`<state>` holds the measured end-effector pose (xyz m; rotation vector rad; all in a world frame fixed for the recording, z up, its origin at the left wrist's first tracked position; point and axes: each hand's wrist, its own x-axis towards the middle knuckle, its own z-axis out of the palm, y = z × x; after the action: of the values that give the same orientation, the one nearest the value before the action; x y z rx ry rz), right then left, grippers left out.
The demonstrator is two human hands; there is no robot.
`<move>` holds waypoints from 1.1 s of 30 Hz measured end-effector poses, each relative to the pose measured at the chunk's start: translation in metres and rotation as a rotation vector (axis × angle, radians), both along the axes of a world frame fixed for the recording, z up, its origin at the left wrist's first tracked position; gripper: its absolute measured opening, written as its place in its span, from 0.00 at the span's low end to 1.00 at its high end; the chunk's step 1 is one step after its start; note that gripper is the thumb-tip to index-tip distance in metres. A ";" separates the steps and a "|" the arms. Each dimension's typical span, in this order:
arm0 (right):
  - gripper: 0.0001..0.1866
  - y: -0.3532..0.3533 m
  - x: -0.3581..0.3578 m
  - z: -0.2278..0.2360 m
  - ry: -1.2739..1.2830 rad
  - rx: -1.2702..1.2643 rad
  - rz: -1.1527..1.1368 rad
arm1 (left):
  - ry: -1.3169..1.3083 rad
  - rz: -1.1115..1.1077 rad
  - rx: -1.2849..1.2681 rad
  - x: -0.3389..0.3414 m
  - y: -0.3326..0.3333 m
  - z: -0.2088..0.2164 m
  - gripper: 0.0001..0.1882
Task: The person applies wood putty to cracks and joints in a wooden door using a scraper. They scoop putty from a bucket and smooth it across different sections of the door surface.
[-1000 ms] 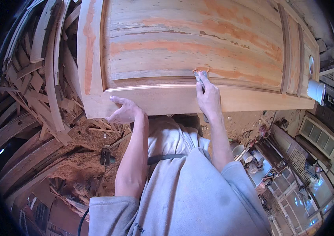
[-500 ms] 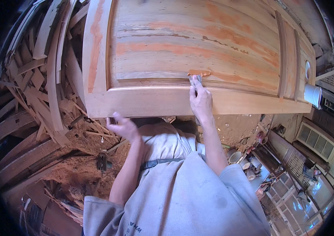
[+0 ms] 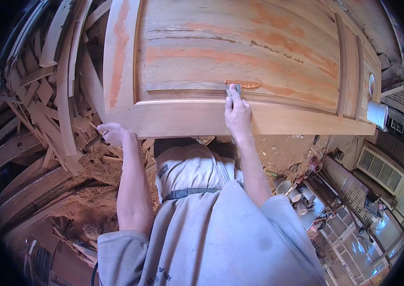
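A wooden panelled door (image 3: 178,114) lies flat in front of me, its panel streaked with orange filler (image 3: 202,56). In my right hand (image 3: 238,117) is a putty knife (image 3: 233,88), its blade flat against the lower part of the panel near the moulding. A thick bead of wet orange filler (image 3: 248,84) lies along the blade's edge and to its right. My left hand (image 3: 115,135) is at the door's near left corner, its fingers curled about the edge; the fingertips are partly hidden.
Stacked wood offcuts (image 3: 64,86) crowd the left side, above heaped sawdust (image 3: 87,209). A white container (image 3: 377,114) stands at the door's right end. Buckets (image 3: 283,186) and framed window sashes (image 3: 349,238) lie on the lower right floor.
My left hand has moved left and up to the door's corner. The right hand and putty knife have shifted slightly left, and the filler bead now extends to the blade's right.
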<state>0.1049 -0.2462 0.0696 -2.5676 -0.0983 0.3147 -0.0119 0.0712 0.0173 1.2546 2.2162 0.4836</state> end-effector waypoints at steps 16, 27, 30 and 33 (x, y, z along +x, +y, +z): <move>0.24 0.031 -0.005 0.008 0.067 -0.027 0.033 | 0.024 0.076 -0.003 0.005 -0.003 0.011 0.44; 0.16 0.016 0.085 0.046 0.205 -0.320 0.634 | -0.027 0.119 0.005 0.006 -0.003 0.012 0.45; 0.14 -0.022 0.112 0.058 0.256 -0.385 0.829 | -0.072 0.097 0.041 0.001 -0.001 0.001 0.44; 0.14 -0.072 0.130 0.067 0.304 -0.420 0.794 | -0.022 0.060 0.030 -0.002 0.001 -0.006 0.44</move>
<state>0.2345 -0.3186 0.1361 -2.7248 -1.0410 1.1090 -0.0138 0.0724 0.0116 1.1949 2.2419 0.5533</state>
